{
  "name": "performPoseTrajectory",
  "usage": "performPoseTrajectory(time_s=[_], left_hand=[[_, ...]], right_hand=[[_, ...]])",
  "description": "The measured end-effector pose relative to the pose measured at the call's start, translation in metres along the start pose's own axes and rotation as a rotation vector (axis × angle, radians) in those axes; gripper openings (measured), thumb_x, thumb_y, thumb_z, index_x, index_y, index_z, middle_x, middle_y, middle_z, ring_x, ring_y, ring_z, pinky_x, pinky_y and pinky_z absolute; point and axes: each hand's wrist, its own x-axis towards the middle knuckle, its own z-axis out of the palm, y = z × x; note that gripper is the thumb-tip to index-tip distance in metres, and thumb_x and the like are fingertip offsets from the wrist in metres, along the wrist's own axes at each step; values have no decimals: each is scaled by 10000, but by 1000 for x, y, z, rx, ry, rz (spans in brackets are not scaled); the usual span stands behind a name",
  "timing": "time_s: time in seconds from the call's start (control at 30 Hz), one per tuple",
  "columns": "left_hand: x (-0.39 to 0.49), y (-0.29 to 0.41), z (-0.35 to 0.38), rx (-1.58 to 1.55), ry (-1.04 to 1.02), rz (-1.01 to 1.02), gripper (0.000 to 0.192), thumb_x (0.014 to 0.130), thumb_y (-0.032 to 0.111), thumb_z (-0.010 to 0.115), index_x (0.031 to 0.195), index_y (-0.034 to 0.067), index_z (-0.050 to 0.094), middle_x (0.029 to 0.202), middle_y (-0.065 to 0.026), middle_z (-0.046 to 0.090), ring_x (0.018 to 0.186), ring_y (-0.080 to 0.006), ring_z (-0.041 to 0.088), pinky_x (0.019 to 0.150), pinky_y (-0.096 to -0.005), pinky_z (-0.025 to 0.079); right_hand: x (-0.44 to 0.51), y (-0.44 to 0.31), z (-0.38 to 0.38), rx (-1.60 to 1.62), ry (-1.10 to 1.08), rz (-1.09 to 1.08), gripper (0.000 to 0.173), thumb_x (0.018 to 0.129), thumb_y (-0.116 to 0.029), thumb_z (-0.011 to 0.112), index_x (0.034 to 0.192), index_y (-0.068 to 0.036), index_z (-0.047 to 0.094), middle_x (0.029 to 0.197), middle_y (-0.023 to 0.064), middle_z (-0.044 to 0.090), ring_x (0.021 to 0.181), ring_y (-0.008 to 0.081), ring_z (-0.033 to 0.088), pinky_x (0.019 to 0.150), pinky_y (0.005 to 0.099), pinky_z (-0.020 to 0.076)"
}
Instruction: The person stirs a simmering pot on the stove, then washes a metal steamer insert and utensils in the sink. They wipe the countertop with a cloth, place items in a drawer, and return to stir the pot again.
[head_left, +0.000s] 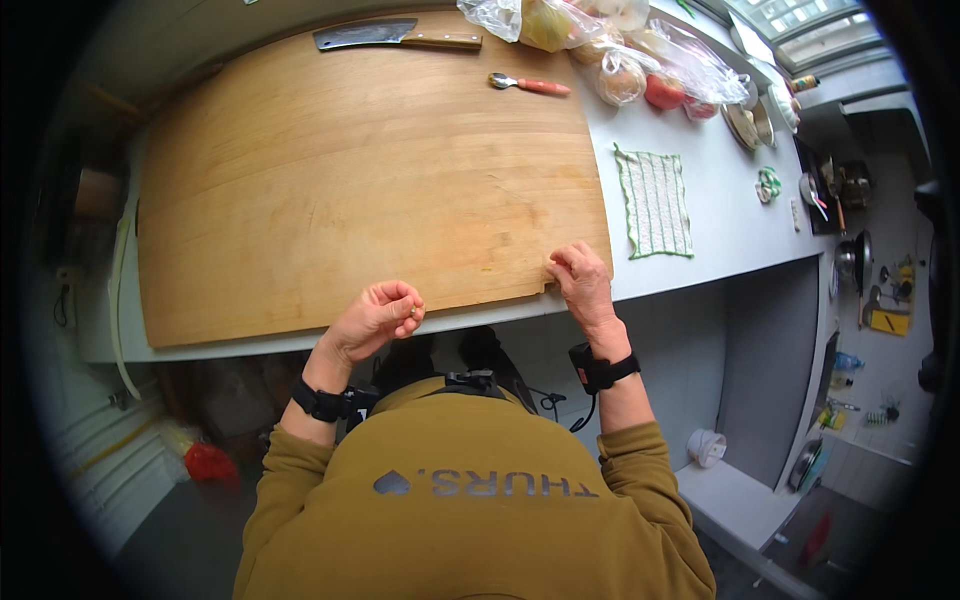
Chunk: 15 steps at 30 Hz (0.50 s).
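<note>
A large wooden cutting board (360, 180) lies on the white countertop before me. My left hand (382, 313) is over the board's near edge, its fingers pinched around a tiny pale piece too small to name. At the board's near right corner, my right hand (581, 279) has its thumb and fingertips together beside a small notch in the edge; whether anything is between them cannot be seen. A cleaver with a wooden handle (397, 34) rests along the board's far edge. A spoon with an orange-red handle (531, 85) lies near the far right corner.
A white and green knitted cloth (656, 202) lies right of the board. Behind it are clear plastic bags holding produce, including a red fruit (664, 91). A green and white coil (768, 185) sits farther right. Under the counter, a white bucket (706, 447) stands on a ledge.
</note>
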Motion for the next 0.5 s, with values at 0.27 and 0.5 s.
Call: performPoseTrajectory(time_s=[0.27, 0.5], left_hand=[[-13, -55, 32, -25, 142, 184, 120, 900, 153, 635, 909, 34, 622, 821, -46, 622, 680, -94, 559, 593, -207, 464], [-29, -94, 49, -103, 261, 280, 121, 907, 153, 624, 907, 32, 621, 826, -50, 624, 695, -101, 572, 616, -212, 484]], right_hand=[[3, 19, 8, -44, -30, -216, 122, 773, -13, 602, 693, -37, 514, 778, 125, 527, 796, 317, 543, 686, 387, 443], [20, 29, 2, 193, 20, -143, 6, 800, -10, 613, 801, -9, 607, 830, 125, 599, 726, 271, 590, 636, 338, 464]])
